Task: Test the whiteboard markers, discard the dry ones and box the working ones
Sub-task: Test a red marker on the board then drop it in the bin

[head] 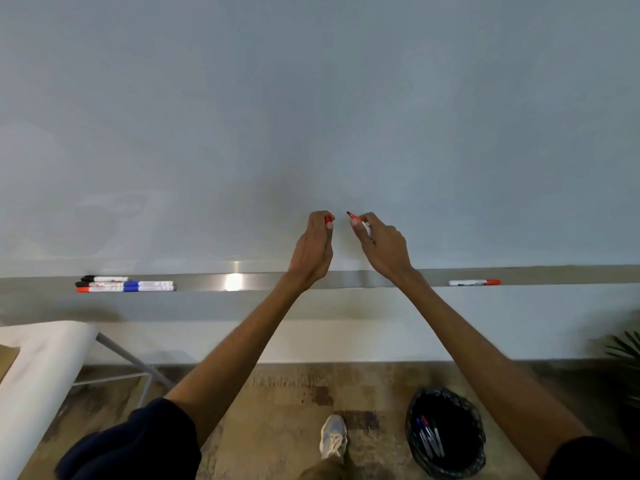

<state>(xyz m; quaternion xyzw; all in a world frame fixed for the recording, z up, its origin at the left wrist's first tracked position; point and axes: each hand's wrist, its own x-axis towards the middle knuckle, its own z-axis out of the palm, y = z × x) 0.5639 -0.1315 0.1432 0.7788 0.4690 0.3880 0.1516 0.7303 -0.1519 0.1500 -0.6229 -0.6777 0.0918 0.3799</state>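
We hold both hands up in front of the board point(311, 98), just above the tray point(235, 282) that runs along its bottom edge. Our left hand point(313, 244) is over the middle of the tray, and its fingers point(320, 218) are curled around a red cap point(328, 220). Our right hand point(382, 249) is just beside it, also above the tray, and it pinches the marker point(362, 225) near its front end. The marker is open. Its dark tip points up and toward the cap, with a small gap between them. We cannot tell if the tip touches the board.

On the left end of the tray lies a pile of markers point(126, 285) with black, red and blue caps. On the right part of the tray lies a red marker point(474, 282) on its own.

Below the tray, on the floor point(277, 382), a black bin point(477, 441) stands under our right arm, and a few pens point(429, 439) lie inside it. Our shoe point(333, 436) is beside the bin. A white worktop point(38, 368) stands below the left end of the tray.
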